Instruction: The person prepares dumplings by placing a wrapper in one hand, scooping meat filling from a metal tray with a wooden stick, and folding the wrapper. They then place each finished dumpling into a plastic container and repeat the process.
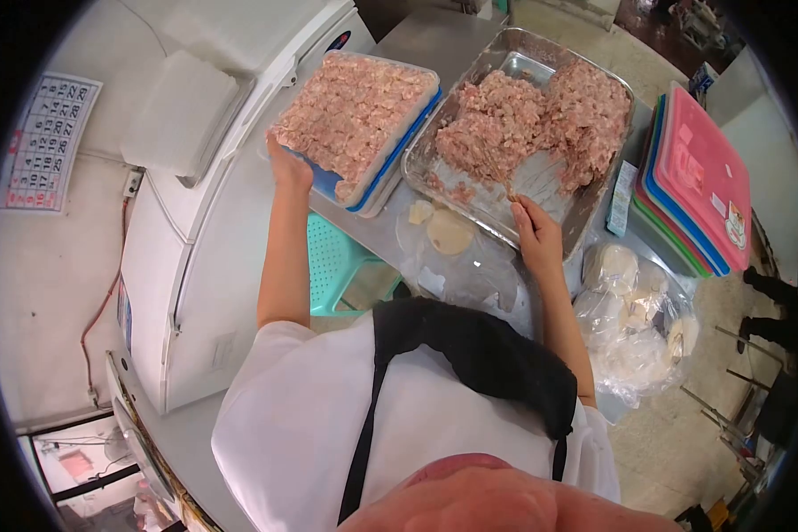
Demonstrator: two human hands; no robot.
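Your left hand: at the near left corner of the meat tub, palm against its side, some fingers hidden, can't tell how firmly they close
Your right hand: over the near edge of the tray, thumb and fingers pinching a thin tool, whose far end is smeared with meat
Tub: to the left of the tray, packed with ground meat nearly corner to corner, surface lumpy, near end uneven; a blue edge shows beneath it, a pale container below that
Tray: metal, in front of you, meat heaped in two mounds toward the far side and right, smeared bare bottom nearest your right hand
Table: metal, under tub and tray
Near tray edge: clear plastic with a pale disc
Right of tray: stacked lids, pink on top, blue and green below; bag of pale round pieces nearer you
Left side: white freezer, green stool below the tub
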